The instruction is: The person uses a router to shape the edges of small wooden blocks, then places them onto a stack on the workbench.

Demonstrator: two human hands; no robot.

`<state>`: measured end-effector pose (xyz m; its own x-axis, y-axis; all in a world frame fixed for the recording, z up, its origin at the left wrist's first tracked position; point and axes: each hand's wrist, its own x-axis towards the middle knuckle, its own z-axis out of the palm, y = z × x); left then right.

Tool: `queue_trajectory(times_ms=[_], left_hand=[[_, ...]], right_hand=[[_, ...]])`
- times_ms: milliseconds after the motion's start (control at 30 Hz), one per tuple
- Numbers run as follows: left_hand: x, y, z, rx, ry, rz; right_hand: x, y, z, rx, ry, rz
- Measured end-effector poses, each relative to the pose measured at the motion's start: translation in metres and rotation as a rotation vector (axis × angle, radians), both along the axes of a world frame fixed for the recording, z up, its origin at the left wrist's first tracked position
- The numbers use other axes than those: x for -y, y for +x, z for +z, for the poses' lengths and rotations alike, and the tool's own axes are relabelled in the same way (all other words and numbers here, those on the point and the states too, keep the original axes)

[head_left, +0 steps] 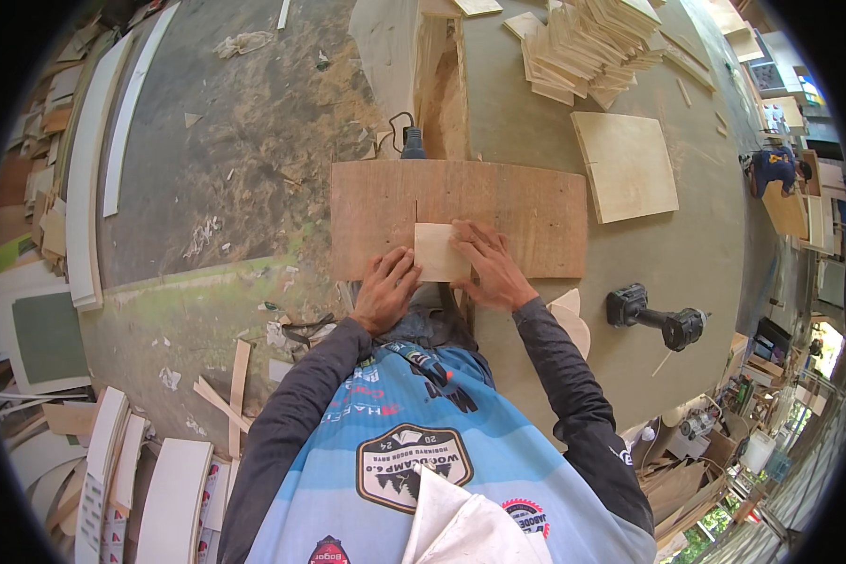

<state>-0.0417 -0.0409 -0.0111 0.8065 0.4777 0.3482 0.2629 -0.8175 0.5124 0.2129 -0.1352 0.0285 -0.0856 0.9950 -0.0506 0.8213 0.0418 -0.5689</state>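
A small pale plywood piece (432, 252) lies flat at the front edge of a brown wooden board (526, 202). My right hand (492, 268) grips the piece along its right side, fingers over the top and thumb low by its near edge. Bent and close together, the fingers of my left hand (387, 287) press against its left side. A thin dark slit or blade (416, 211) runs in the board just beyond the piece's far left corner. Behind the board sticks out the dark end of a corded tool (413, 144); its rest is hidden underneath.
A black cordless drill (656, 318) lies on the floor to the right. Beyond it are a square plywood panel (626, 167) and a heap of thin plywood pieces (583, 56). Long white strips (99, 179) lie at left. Another person (775, 171) works far right.
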Motion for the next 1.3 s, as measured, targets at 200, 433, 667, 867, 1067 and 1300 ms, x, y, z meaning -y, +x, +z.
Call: queue_trajectory(times_ms=[200, 433, 667, 867, 1067, 1300], left_hand=[[-0.0010, -0.0003, -0.0014, -0.020, 0.013, -0.011], [-0.0012, -0.0017, -0.0068, -0.021, 0.017, -0.018], [-0.0027, -0.0015, -0.0037, -0.023, 0.014, -0.024], [-0.0038, -0.0018, -0.0054, -0.015, 0.014, -0.035], [-0.0050, -0.0018, -0.0078, -0.011, 0.013, -0.035], [-0.0056, -0.0015, -0.0063, 0.000, 0.021, -0.044]], right_hand=[[0.0002, -0.0008, 0.0003, 0.007, 0.014, -0.001], [-0.0010, 0.0003, 0.0013, -0.018, 0.030, 0.012], [0.0012, 0.0006, 0.0000, 0.012, -0.017, 0.011], [0.0024, 0.0006, -0.0056, 0.028, -0.014, 0.012], [0.0014, -0.0019, -0.0027, 0.055, -0.016, 0.008], [0.0008, -0.0029, -0.0024, 0.040, -0.007, 0.015]])
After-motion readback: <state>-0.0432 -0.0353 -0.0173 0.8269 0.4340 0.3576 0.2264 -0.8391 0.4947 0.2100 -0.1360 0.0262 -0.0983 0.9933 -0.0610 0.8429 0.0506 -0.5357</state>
